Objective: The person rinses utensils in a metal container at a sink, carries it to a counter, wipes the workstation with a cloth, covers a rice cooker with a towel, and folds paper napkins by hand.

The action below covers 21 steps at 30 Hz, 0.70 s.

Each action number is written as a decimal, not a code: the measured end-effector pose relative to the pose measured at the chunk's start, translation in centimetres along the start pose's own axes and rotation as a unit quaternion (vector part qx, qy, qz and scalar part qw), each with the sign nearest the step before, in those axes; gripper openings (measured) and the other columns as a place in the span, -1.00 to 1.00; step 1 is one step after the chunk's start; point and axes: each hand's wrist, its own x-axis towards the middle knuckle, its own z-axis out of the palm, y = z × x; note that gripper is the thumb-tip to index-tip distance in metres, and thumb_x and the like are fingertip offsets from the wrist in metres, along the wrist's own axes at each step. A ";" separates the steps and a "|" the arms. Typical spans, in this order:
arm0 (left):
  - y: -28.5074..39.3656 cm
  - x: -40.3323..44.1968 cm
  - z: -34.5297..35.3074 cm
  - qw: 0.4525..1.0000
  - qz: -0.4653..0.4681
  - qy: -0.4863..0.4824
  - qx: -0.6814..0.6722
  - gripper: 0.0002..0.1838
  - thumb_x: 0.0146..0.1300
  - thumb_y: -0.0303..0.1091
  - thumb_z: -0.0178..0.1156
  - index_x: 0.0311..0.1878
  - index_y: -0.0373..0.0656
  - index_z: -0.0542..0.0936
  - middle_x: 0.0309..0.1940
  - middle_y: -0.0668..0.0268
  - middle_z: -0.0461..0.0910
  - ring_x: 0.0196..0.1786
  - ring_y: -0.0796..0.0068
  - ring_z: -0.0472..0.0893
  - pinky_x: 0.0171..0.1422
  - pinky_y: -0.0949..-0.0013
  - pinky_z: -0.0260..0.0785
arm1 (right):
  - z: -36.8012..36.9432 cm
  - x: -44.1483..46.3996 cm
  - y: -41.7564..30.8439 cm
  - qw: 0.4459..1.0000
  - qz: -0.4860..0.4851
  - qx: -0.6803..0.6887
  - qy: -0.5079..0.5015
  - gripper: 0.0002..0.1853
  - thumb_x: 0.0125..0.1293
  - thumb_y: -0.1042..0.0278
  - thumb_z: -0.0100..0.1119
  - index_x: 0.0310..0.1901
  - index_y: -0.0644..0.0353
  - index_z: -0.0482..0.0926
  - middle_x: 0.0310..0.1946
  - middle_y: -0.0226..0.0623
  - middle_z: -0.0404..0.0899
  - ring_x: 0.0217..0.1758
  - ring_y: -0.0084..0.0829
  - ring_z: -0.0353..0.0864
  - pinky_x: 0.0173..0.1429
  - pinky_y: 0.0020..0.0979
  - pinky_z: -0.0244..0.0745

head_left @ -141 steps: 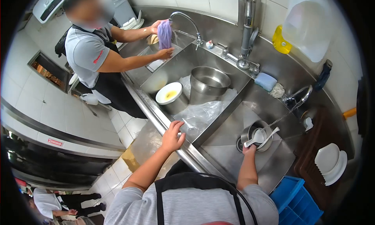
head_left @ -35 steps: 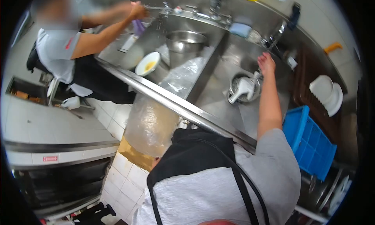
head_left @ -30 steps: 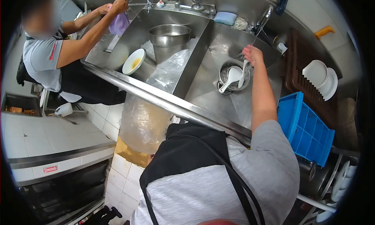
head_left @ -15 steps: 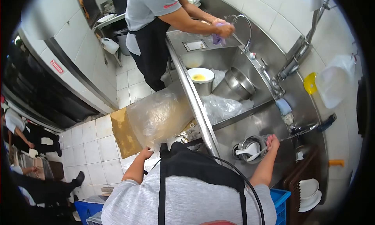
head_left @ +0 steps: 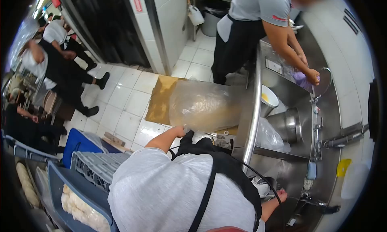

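My left hand is closed at the near edge of a large clear plastic bag, which stretches out in front of me beside the sink. My right hand reaches low into the near sink basin, its fingers curled. Beside it stands a metal pot with a white utensil in it, partly hidden by my body and a black cord. Whatever the right fingers hold is too small to make out.
In the far basin are a white-rimmed bucket, a steel pot and crumpled plastic. A co-worker holds a purple cloth there. Crates stand behind me; other people are at left.
My view has swung left, bringing the crates and the other people further into sight. My left hand stays at the bag; my right hand stays by the pot. The co-worker's hands have lowered slightly.
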 end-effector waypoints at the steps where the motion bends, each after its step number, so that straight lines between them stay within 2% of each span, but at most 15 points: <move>1: -0.3 0.6 0.5 1.000 0.000 0.006 0.003 -0.47 -0.09 -0.18 0.06 -0.03 -0.29 0.40 -0.10 -0.06 0.42 -0.01 0.08 0.42 0.08 0.26 0.25 | 0.7 -0.8 -0.2 1.000 -0.002 -0.001 0.020 -0.86 0.21 0.38 -0.21 -0.48 0.17 0.30 -0.62 -0.34 0.34 -0.62 -0.51 0.33 -0.54 -0.56 0.38; 4: -0.6 1.4 1.3 1.000 -0.002 0.007 0.012 -0.48 -0.08 -0.19 0.05 -0.02 -0.28 0.38 -0.09 -0.05 0.42 0.00 0.09 0.42 0.08 0.26 0.24 | 1.4 -2.6 -0.6 0.996 -0.016 0.007 0.088 -0.91 0.16 0.50 -0.15 -0.48 0.17 0.29 -0.62 -0.35 0.34 -0.61 -0.52 0.33 -0.51 -0.55 0.41; 10: -0.9 1.1 1.7 1.000 -0.009 0.002 0.011 -0.47 -0.09 -0.20 0.05 -0.02 -0.28 0.38 -0.08 -0.04 0.42 0.01 0.10 0.41 0.09 0.27 0.24 | 0.0 -1.6 0.2 0.998 -0.066 0.006 0.005 -0.92 0.10 0.56 -0.22 -0.49 0.21 0.27 -0.62 -0.34 0.32 -0.60 -0.49 0.33 -0.49 -0.52 0.41; 13: -1.3 1.3 1.8 0.999 -0.018 -0.003 0.030 -0.47 -0.09 -0.21 0.06 -0.02 -0.30 0.38 -0.08 -0.05 0.42 0.00 0.09 0.41 0.10 0.26 0.23 | 2.0 -4.0 -0.8 0.992 -0.027 0.019 0.125 -0.90 0.08 0.56 -0.26 -0.50 0.22 0.28 -0.61 -0.29 0.33 -0.59 -0.44 0.35 -0.48 -0.51 0.41; 17: -1.1 1.3 1.8 1.000 -0.017 0.001 0.019 -0.47 -0.07 -0.18 0.07 -0.02 -0.29 0.37 -0.08 -0.06 0.41 0.01 0.09 0.41 0.10 0.26 0.23 | 1.4 -4.8 -0.6 0.996 -0.070 0.042 0.042 -0.86 0.19 0.40 -0.20 -0.45 0.24 0.33 -0.54 -0.26 0.42 -0.52 -0.40 0.41 -0.45 -0.47 0.42; 19: -1.3 1.8 2.0 1.000 -0.018 0.004 0.016 -0.46 -0.08 -0.17 0.07 -0.02 -0.29 0.38 -0.07 -0.06 0.41 0.01 0.09 0.40 0.10 0.26 0.23 | 3.6 -6.3 -1.7 0.994 -0.028 0.037 0.095 -0.83 0.23 0.31 -0.19 -0.41 0.21 0.34 -0.51 -0.30 0.44 -0.51 -0.41 0.43 -0.42 -0.40 0.41; 21: -1.8 2.6 2.9 1.000 -0.016 0.002 0.015 -0.45 -0.09 -0.16 0.08 -0.02 -0.28 0.39 -0.05 -0.04 0.40 0.03 0.10 0.39 0.11 0.27 0.22 | 3.3 -5.9 -1.3 0.994 -0.032 0.095 0.048 -0.82 0.24 0.29 -0.20 -0.41 0.15 0.37 -0.52 -0.32 0.44 -0.48 -0.39 0.44 -0.38 -0.33 0.38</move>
